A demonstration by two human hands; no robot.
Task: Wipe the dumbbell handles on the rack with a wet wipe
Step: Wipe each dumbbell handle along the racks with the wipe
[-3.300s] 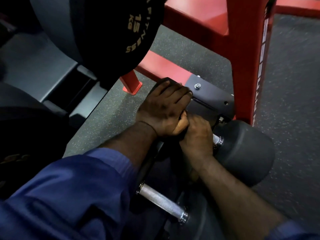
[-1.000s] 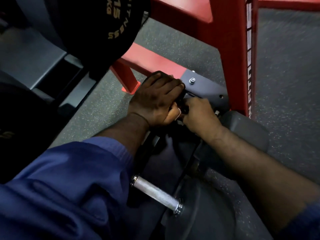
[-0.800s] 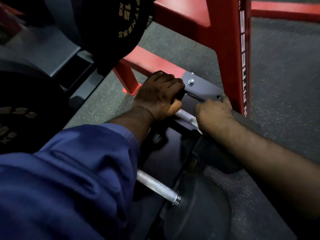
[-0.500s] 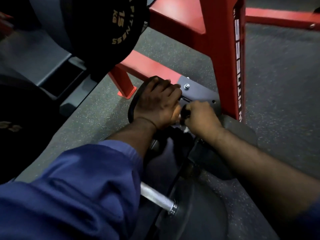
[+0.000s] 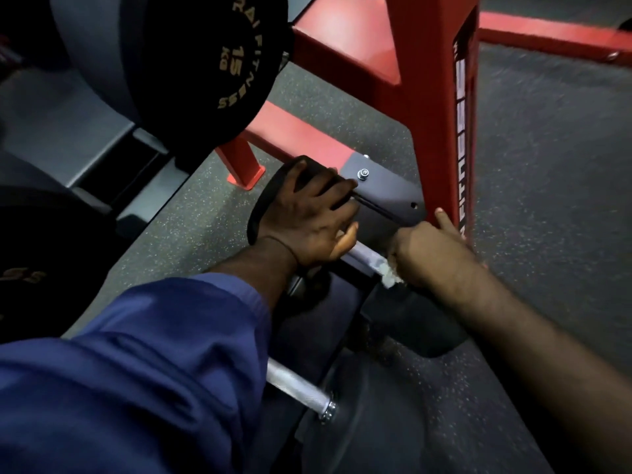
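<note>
Clamping right grip (image 5: 424, 254) round wet wipe (image 5: 388, 273) on handle (image 5: 366, 256). Curling left grip (image 5: 307, 220) over dumbbell head (image 5: 261, 206), near, left of right grip. Judging handle rigid, heavily weighted; wet wipe soft, likely snagging. Favouring wrapping mid-handle, between grips.

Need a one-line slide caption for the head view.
Right hand holds a wet wipe on the dumbbell handle; left hand grips the dumbbell head.
</note>
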